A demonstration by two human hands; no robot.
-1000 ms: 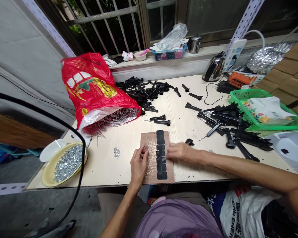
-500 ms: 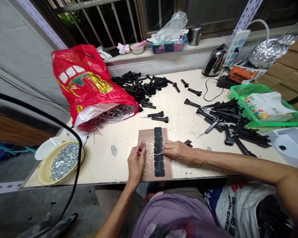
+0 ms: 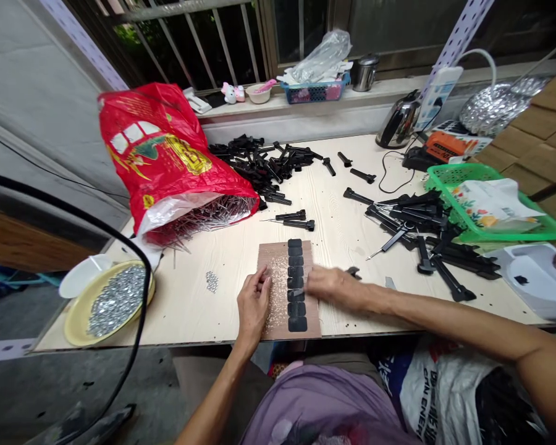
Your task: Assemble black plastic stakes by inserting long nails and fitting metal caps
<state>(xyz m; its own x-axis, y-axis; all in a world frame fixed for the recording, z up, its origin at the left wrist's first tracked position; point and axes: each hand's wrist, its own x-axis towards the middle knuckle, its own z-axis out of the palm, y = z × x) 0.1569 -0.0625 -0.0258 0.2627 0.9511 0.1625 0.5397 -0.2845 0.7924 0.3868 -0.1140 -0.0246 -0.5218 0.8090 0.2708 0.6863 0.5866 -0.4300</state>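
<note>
A column of black rounded pads (image 3: 296, 272) lies on a brown cardboard sheet (image 3: 278, 248) at the table's front edge, its left part strewn with pale specks. My left hand (image 3: 254, 303) rests on the sheet's left side, thumb and fingers pinched together; whatever is between them is hidden. Over the sheet's right edge, my right hand (image 3: 333, 287) is closed and smeared by motion. A thin silvery piece sticks out from its fingertips over the black pads; its exact kind is unclear. Left of the sheet lies a small patch of shiny bits (image 3: 212, 282).
A yellow bowl (image 3: 71, 330) of silvery pieces stands at left. Behind it, a red bag (image 3: 157, 142) spills thin metal pins. Black plastic parts (image 3: 269, 161) are heaped at the back, more black pieces (image 3: 412, 216) at right beside a green basket (image 3: 486, 235). A black cable (image 3: 141, 321) crosses the left foreground.
My right hand has become blurred and shifted very slightly to the right, and the silvery piece at its fingertips is smeared. My left hand stays in place. The view has tilted a little.
</note>
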